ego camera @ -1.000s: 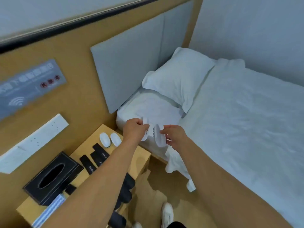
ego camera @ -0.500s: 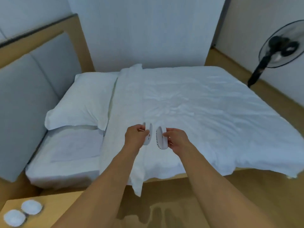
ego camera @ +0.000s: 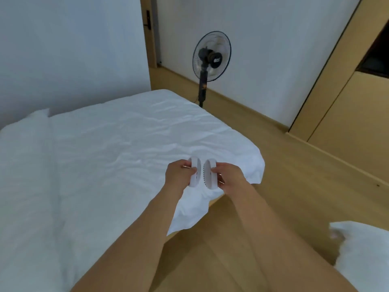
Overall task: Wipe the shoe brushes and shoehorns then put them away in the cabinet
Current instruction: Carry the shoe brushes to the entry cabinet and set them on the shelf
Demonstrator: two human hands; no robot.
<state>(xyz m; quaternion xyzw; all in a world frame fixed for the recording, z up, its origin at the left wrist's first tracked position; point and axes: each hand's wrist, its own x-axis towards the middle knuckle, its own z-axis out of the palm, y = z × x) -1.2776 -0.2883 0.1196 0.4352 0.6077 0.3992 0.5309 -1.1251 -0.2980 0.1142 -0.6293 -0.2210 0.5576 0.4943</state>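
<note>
I hold two small white oval shoe brushes in front of me, over the foot corner of the bed. My left hand (ego camera: 179, 172) grips the left shoe brush (ego camera: 195, 173). My right hand (ego camera: 228, 178) grips the right shoe brush (ego camera: 209, 173). The brushes stand on edge, bristle faces turned toward each other with a narrow gap between them. A wooden cabinet (ego camera: 345, 114) with an open dark compartment stands at the far right. No shoehorns or cloth are in view.
The white bed (ego camera: 105, 154) fills the left and centre. A black standing fan (ego camera: 211, 55) stands on the wooden floor (ego camera: 294, 175) beyond the bed corner. Another white bedding edge (ego camera: 364, 253) shows at the lower right. A door frame is behind, by the white wall.
My view has swung right, from the nightstand and pillows to the bed's foot, the fan and the cabinet. Both hands still hold the brushes, face to face.
</note>
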